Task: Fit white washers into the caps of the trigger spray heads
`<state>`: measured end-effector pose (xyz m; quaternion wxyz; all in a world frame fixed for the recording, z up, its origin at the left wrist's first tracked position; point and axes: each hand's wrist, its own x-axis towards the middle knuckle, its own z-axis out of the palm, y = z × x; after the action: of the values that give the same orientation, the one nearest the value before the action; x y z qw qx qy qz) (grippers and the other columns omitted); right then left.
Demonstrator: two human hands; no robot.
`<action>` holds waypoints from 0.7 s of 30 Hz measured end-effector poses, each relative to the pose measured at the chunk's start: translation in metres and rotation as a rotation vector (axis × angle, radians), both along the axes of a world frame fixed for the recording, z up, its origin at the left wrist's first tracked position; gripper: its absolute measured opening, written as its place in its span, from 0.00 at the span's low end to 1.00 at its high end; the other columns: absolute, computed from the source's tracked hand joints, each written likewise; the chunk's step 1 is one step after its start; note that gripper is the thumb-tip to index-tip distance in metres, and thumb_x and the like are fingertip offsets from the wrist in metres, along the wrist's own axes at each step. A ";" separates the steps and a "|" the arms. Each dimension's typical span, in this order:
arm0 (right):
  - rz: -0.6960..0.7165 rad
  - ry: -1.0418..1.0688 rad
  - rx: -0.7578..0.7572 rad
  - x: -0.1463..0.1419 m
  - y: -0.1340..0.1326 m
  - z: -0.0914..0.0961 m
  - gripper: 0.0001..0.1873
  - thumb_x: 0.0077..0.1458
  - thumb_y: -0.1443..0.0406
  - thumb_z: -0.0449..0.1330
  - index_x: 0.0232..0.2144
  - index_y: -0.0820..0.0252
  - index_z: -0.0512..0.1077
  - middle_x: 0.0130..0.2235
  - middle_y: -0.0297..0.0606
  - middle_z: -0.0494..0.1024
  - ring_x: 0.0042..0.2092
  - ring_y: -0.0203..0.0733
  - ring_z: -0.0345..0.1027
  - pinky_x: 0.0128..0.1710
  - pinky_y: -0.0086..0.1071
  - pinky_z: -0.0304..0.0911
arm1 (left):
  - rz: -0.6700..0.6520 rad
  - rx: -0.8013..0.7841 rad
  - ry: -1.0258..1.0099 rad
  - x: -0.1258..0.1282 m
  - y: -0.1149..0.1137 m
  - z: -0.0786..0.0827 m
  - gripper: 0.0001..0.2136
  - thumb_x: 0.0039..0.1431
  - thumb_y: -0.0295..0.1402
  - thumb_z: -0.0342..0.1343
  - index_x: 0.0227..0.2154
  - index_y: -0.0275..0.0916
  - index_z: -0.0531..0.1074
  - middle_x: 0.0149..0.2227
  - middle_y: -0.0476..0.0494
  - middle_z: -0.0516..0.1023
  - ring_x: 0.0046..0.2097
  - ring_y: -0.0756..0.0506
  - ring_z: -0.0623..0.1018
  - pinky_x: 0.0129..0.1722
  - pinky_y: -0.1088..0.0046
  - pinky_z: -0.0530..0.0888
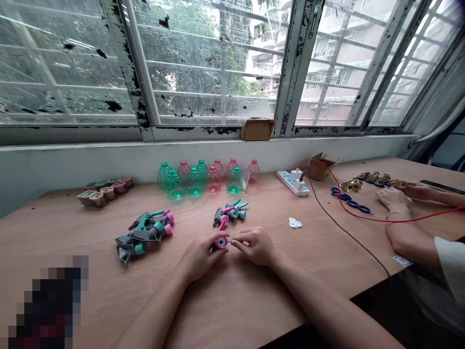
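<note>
Pink-collared spray head [221, 242] sits gripped over the plywood table [236, 305]. Far left, a heap of teal-and-grey trigger sprayers [143, 233] lies well apart. Your left hand [201, 257] closes narrowly around the head, your right hand [254, 246] pinches it, and a smaller sprayer heap [229, 214] lies just beyond.

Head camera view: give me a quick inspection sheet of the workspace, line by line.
surface: plywood table, bare wood around the hands.
job's things: left hand and right hand hold a pink-capped spray-trigger part; spray trigger heads lie piled nearby.
clutter: green and pink plastic bottles along the wall.
grippers: nothing seen; bare hands only.
cables: red cable, black cable, white power strip.
surroundings: barred window; co-worker's hands at right.
</note>
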<state>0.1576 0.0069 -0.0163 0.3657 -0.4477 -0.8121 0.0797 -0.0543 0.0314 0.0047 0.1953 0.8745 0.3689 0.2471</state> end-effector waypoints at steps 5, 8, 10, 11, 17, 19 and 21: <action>0.065 0.138 -0.030 -0.001 0.001 -0.001 0.13 0.61 0.60 0.56 0.36 0.56 0.80 0.33 0.37 0.82 0.28 0.34 0.70 0.29 0.25 0.59 | -0.030 0.020 -0.024 0.000 0.000 0.000 0.15 0.59 0.38 0.54 0.49 0.47 0.71 0.41 0.49 0.79 0.40 0.47 0.77 0.42 0.73 0.70; 0.071 0.165 -0.039 -0.002 0.001 -0.001 0.13 0.61 0.60 0.56 0.36 0.56 0.80 0.34 0.37 0.82 0.29 0.35 0.72 0.30 0.26 0.61 | -0.029 0.041 -0.042 0.000 0.001 0.000 0.14 0.59 0.38 0.54 0.48 0.46 0.71 0.42 0.48 0.79 0.41 0.46 0.77 0.41 0.73 0.71; 0.064 0.173 -0.040 -0.002 0.001 -0.001 0.14 0.61 0.59 0.56 0.37 0.56 0.80 0.35 0.38 0.82 0.30 0.36 0.72 0.30 0.26 0.62 | -0.030 0.064 -0.058 0.000 0.001 -0.001 0.14 0.60 0.37 0.54 0.48 0.46 0.71 0.42 0.47 0.79 0.41 0.47 0.77 0.42 0.73 0.71; 0.060 0.177 -0.042 -0.002 0.001 -0.001 0.14 0.61 0.59 0.55 0.37 0.56 0.80 0.35 0.38 0.82 0.30 0.37 0.73 0.30 0.27 0.63 | -0.029 0.074 -0.062 0.000 0.001 -0.001 0.13 0.60 0.37 0.54 0.48 0.46 0.71 0.42 0.47 0.79 0.41 0.47 0.77 0.42 0.73 0.71; 0.088 0.251 -0.065 -0.004 0.002 -0.003 0.14 0.60 0.58 0.56 0.35 0.58 0.80 0.33 0.38 0.81 0.29 0.37 0.72 0.30 0.27 0.63 | -0.026 0.097 -0.060 0.001 0.001 -0.001 0.13 0.60 0.37 0.54 0.47 0.45 0.71 0.42 0.46 0.79 0.41 0.47 0.77 0.43 0.73 0.72; 0.096 0.269 -0.073 -0.004 0.002 -0.003 0.15 0.60 0.58 0.57 0.35 0.58 0.80 0.31 0.38 0.81 0.28 0.37 0.71 0.29 0.27 0.62 | -0.019 0.100 -0.061 0.001 0.000 -0.001 0.13 0.60 0.38 0.53 0.47 0.45 0.71 0.42 0.47 0.79 0.39 0.47 0.76 0.41 0.73 0.71; 0.099 0.279 -0.077 -0.004 0.003 -0.004 0.15 0.59 0.58 0.57 0.33 0.59 0.80 0.29 0.38 0.80 0.27 0.36 0.69 0.28 0.27 0.60 | 0.000 0.101 -0.057 0.001 -0.001 -0.001 0.13 0.60 0.39 0.53 0.47 0.44 0.70 0.41 0.48 0.78 0.36 0.48 0.75 0.38 0.75 0.70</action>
<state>0.1533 0.0094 -0.0200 0.4532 -0.4054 -0.7708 0.1899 -0.0532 0.0308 0.0038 0.1613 0.8759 0.3499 0.2902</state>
